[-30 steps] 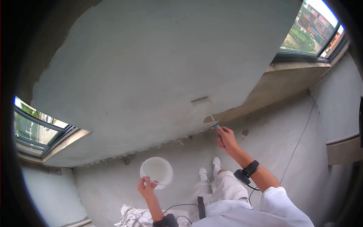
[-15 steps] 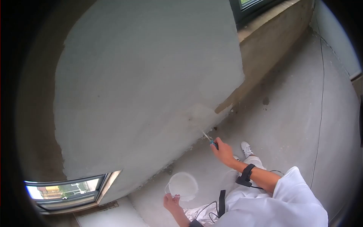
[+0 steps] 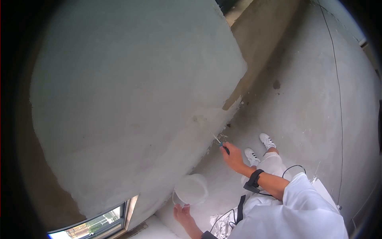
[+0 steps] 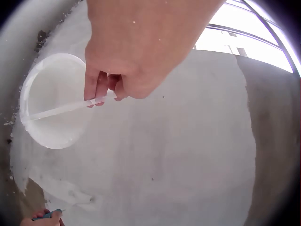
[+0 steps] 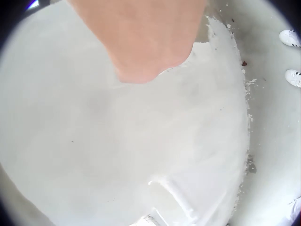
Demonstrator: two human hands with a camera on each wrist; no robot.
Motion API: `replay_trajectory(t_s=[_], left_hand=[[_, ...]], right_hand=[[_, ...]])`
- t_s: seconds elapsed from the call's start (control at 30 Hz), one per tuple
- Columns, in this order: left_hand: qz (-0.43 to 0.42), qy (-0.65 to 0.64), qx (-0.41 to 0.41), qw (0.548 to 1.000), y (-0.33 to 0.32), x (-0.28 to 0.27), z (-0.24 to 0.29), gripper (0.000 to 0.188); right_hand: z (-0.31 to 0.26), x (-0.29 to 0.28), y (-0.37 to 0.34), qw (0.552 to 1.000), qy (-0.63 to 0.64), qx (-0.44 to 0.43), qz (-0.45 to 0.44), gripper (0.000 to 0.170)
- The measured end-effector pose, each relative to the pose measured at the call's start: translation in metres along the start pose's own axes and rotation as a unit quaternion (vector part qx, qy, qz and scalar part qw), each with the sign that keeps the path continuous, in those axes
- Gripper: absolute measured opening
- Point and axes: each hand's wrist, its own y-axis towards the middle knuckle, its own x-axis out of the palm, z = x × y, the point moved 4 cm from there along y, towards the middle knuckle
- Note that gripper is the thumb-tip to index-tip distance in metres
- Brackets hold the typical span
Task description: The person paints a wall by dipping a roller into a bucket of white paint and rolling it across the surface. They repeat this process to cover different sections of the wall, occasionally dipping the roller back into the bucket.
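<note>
In the head view my left hand (image 3: 185,217) holds the thin handle of a white bucket (image 3: 191,189) beside the wall's lower part. The left wrist view shows my left fingers (image 4: 96,89) curled round that handle (image 4: 59,111), above one side of the bucket (image 4: 35,84). My right hand (image 3: 234,157) grips the teal and black handle (image 3: 224,147) of a roller-like tool. Its thin shaft (image 3: 215,138) points at the wall, where a pale, blurred head (image 3: 200,119) seems to lie. In the right wrist view my right hand (image 5: 150,44) hides the grip.
Pale coating (image 3: 119,91) covers much of the wall, bordered by bare brown areas (image 3: 262,44). A window (image 3: 99,225) sits at lower left. A cable (image 3: 337,79) runs along the grey floor (image 3: 306,103). White shoes (image 3: 267,141) stand near the wall's base.
The head view has turned, so the upper-right window has mostly left it. The tool's head has moved left and down along the wall. Both hands keep their hold.
</note>
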Motion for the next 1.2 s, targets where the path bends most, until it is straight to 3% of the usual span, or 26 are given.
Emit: replay_trajectory(t_s=[0.1,0.17,0.27,0.3,0.4,0.6,0.67,0.73,0.9,1.0,1.1,1.2], left_hand=[[0.009,0.022,0.013,1.0,0.003,0.002,0.015,0.031],[-0.044,0.054,0.033,0.997,0.012,-0.002,0.013,0.029],[-0.07,0.1,0.065,0.99,0.016,-0.001,0.008,0.026],[-0.069,0.113,0.074,0.988,0.014,0.0,0.008,0.025],[-0.05,0.04,-0.015,0.998,0.019,0.004,0.004,0.023],[-0.033,0.04,-0.022,0.998,0.012,0.031,0.006,0.026],[-0.085,0.135,0.063,0.985,0.011,0.038,0.005,0.026],[-0.115,0.168,0.088,0.975,0.011,0.04,0.003,0.026],[-0.097,0.052,-0.033,0.993,0.018,0.052,-0.008,0.026],[-0.102,0.047,-0.02,0.994,0.02,0.067,-0.006,0.024],[-0.111,0.062,-0.025,0.992,0.017,0.082,0.002,0.024],[-0.121,0.073,0.0,0.99,0.014,0.087,0.005,0.024]], right_hand=[[0.008,0.001,-0.003,0.999,0.022,0.024,0.0,0.016],[0.015,0.003,0.0,0.998,0.04,0.038,0.006,0.016],[0.028,0.007,0.008,0.996,0.032,-0.002,0.086,0.016],[0.03,0.006,0.012,0.995,0.032,0.021,0.097,0.016],[0.036,-0.001,0.048,0.989,0.027,0.065,0.13,0.019],[0.068,-0.046,0.124,0.976,0.038,0.086,0.195,0.022],[0.072,-0.055,0.142,0.97,0.058,0.125,0.202,0.022],[0.066,-0.06,0.137,0.975,0.046,0.137,0.171,0.024],[0.006,-0.058,0.08,0.989,0.069,0.122,0.045,0.025],[-0.037,-0.045,0.038,0.984,0.077,0.153,-0.044,0.025],[-0.034,-0.037,0.027,0.98,0.133,0.144,-0.044,0.027],[0.002,-0.044,0.052,0.991,0.08,0.106,0.003,0.026]])
